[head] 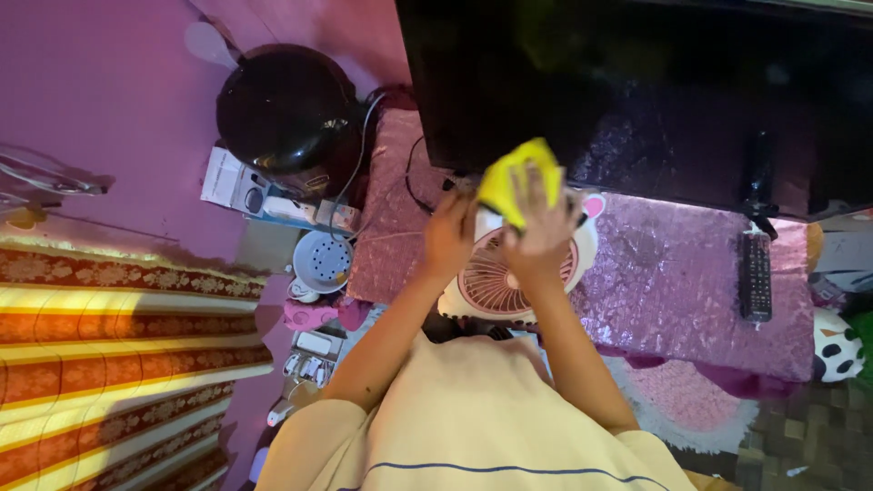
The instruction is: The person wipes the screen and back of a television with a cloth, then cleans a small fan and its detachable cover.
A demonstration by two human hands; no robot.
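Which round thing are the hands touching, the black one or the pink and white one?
The pink and white fan; the black round appliance sits apart, untouched.

yellow cloth (518,177), pink-and-white fan (496,282), glittery pink table cover (673,273).

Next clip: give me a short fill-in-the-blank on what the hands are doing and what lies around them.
1. The right hand presses a ____ cloth against the small fan.
2. The left hand steadies the fan on its ____ side.
3. A black remote control lies on the ____ table cover.
4. The fan's round grille is ____.

Missing words: yellow; left; purple; pink
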